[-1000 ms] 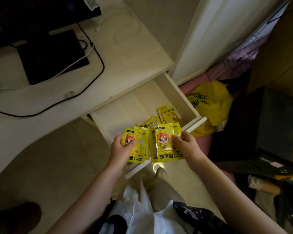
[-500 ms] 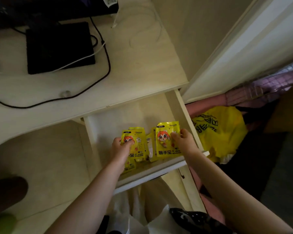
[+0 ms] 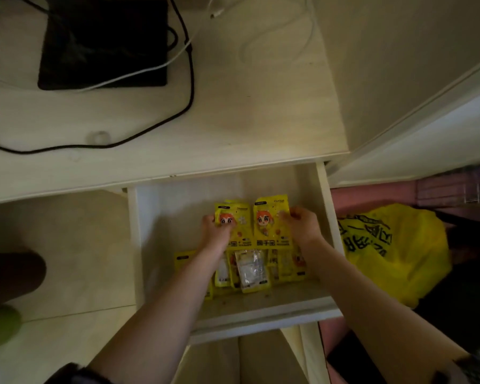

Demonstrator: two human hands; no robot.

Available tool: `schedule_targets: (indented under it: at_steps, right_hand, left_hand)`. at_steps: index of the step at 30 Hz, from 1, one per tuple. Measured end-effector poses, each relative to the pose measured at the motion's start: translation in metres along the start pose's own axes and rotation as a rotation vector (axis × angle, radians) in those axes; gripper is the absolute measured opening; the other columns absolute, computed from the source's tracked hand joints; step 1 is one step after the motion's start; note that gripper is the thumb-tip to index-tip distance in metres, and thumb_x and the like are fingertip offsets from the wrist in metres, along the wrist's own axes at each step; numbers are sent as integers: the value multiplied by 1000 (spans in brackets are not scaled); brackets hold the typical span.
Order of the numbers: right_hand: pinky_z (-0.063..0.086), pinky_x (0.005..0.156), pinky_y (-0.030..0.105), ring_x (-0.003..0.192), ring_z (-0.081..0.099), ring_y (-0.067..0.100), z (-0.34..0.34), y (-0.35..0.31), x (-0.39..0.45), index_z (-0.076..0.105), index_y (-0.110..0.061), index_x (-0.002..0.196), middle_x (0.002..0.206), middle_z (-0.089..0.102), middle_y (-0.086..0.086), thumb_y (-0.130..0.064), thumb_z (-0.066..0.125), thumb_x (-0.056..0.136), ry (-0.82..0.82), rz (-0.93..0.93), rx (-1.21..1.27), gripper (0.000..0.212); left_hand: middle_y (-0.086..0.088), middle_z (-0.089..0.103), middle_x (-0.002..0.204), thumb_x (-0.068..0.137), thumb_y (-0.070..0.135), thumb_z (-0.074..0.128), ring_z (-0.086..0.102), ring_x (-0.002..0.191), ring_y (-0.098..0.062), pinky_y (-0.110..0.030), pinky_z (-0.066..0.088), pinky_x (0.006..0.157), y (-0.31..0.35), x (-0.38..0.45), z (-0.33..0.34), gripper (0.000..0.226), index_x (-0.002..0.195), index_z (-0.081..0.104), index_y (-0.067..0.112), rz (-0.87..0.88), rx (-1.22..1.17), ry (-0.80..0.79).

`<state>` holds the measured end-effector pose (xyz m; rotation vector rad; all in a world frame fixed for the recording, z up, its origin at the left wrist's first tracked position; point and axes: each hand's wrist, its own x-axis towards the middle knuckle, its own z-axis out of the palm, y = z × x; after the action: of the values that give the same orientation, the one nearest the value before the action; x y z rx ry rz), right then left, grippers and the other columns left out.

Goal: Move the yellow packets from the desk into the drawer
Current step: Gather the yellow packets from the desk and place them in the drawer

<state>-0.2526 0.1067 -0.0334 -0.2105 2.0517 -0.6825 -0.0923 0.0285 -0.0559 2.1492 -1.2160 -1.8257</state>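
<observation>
The pale wooden drawer (image 3: 326, 206) stands pulled out below the desk (image 3: 247, 115). Both my hands are inside it. My left hand (image 3: 215, 230) grips a small stack of yellow packets (image 3: 240, 221) with a cartoon face. My right hand (image 3: 302, 225) holds another yellow packet (image 3: 269, 223) by its right edge, beside the first. Several more yellow packets (image 3: 286, 266) and a clear-fronted one (image 3: 251, 270) lie on the drawer floor near its front, partly hidden by my forearms.
A black flat device (image 3: 106, 42) with black and white cables (image 3: 189, 87) lies on the desk. A yellow plastic bag (image 3: 394, 253) sits on the floor right of the drawer. A white door frame (image 3: 416, 128) rises at the right. A dark shoe (image 3: 11, 275) is at left.
My hands have carried the packets from above the drawer's front edge deeper into the drawer. The view has swung to look more straight down.
</observation>
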Motion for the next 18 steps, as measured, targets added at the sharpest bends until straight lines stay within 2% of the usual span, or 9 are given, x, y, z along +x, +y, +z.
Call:
schedule_targets:
  at_steps: [3, 5, 7, 10, 12, 15, 18]
  right_hand:
    - [56, 69, 41, 72, 65, 24, 2, -2, 17, 69, -18, 89, 80, 70, 10, -27, 55, 93, -6, 12, 17, 17]
    - [52, 61, 34, 69, 60, 22, 1, -1, 25, 68, -18, 90, 73, 66, 6, -27, 52, 95, 10, 9, 17, 19]
    - [45, 58, 27, 70, 57, 20, -2, 2, 30, 66, -14, 97, 75, 65, 6, -26, 48, 97, 34, 22, 10, 22]
    - [46, 62, 25, 73, 59, 20, -5, 11, 32, 64, -11, 106, 95, 67, 10, -26, 43, 98, 33, 63, -66, 27]
    - [47, 54, 25, 65, 60, 17, -6, 14, 23, 63, -11, 109, 91, 65, 8, -25, 44, 97, 2, 64, -133, 26]
    - [58, 70, 39, 75, 64, 27, -7, 20, 7, 60, -7, 110, 95, 68, 15, -23, 47, 93, -35, 90, -170, 26]
    - [57, 77, 43, 80, 63, 31, -12, 21, -11, 58, -3, 107, 94, 65, 16, -21, 48, 90, -49, 136, -240, 26]
  left_hand:
    - [-11, 57, 109, 89, 17, 64, 53, 87, -21, -29, 38, 72, 1, 14, 8, 34, 116, 44, 12, 13, -9, 6]
    - [-6, 57, 101, 89, 15, 64, 54, 80, -18, -28, 38, 61, 1, 20, 11, 34, 117, 45, 11, 17, -13, 4]
    - [-7, 61, 101, 88, 11, 63, 55, 77, -16, -25, 38, 56, -1, 24, 12, 29, 114, 50, 9, 31, 14, 3]
    - [-13, 64, 112, 86, 6, 62, 58, 91, -23, -26, 43, 68, -5, 27, 9, 20, 106, 59, 8, 85, 128, 22]
    - [-12, 63, 118, 88, 5, 59, 59, 103, -26, -30, 48, 82, -7, 24, 4, 21, 109, 62, 9, 112, 194, 30]
    - [-9, 63, 121, 87, 11, 60, 60, 107, -28, -42, 52, 90, -10, 16, -8, 23, 110, 64, 11, 150, 266, 46]
    - [-8, 64, 120, 87, 11, 60, 59, 111, -26, -33, 47, 95, -10, 0, -21, 25, 113, 63, 9, 168, 321, 48]
